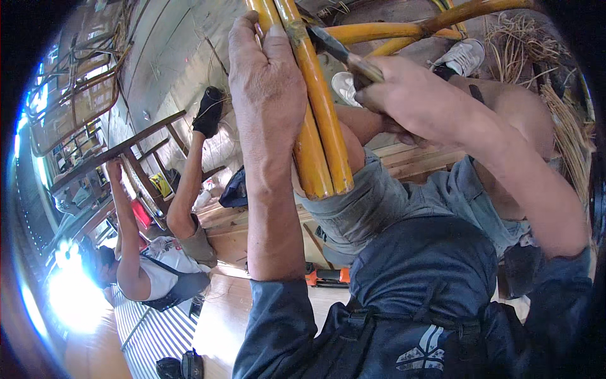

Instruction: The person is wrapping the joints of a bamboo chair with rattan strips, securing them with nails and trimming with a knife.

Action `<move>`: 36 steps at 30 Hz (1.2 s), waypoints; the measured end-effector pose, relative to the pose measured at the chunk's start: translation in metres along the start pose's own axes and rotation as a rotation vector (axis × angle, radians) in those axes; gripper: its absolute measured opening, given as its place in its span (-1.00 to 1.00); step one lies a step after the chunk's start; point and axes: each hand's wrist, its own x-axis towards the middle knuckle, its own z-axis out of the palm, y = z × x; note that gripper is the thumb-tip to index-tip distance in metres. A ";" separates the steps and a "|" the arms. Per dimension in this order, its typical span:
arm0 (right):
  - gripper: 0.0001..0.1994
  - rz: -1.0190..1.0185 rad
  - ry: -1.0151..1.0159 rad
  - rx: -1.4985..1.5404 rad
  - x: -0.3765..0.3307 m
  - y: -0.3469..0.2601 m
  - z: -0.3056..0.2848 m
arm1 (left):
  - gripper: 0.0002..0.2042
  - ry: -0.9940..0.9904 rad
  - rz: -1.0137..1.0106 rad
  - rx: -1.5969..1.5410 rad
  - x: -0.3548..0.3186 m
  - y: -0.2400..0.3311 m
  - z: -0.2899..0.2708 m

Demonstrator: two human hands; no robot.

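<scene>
Two yellow-orange rattan-like poles (323, 142) run side by side, slanting up from above my lap to the top edge. My left hand (268, 85) is closed round the left pole near the top, thumb lying along it. In my right hand (413, 95) is a knife (365, 67) with a light wooden handle and a dark blade. Its blade reaches the right pole beside a dark wrapped joint, but whether it cuts in cannot be told. From near that joint, a curved yellow-orange branch (379, 31) extends right, joined to another pole by a brown binding.
Loose cane strips (514, 47) lie at the upper right, with a bundle (568, 139) below. At left, another person (167, 271) sits holding a dark wooden frame (120, 148). An orange-and-black tool (329, 276) lies beside my left forearm. Planks (416, 161) are beyond my lap.
</scene>
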 end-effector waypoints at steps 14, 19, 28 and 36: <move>-0.75 0.043 0.044 0.507 -0.016 0.026 0.004 | -0.65 -0.033 -0.155 0.002 0.000 0.021 0.001; -0.76 0.199 -0.049 0.487 -0.068 0.023 -0.008 | -0.68 -0.048 -0.051 0.274 0.002 0.021 0.001; -0.72 0.514 1.033 0.459 -0.301 0.142 0.019 | -0.76 -0.671 0.692 0.824 0.048 0.034 -0.029; -0.71 0.750 0.981 -0.036 -0.329 0.235 0.149 | -0.77 -0.692 0.845 0.881 0.055 0.040 -0.019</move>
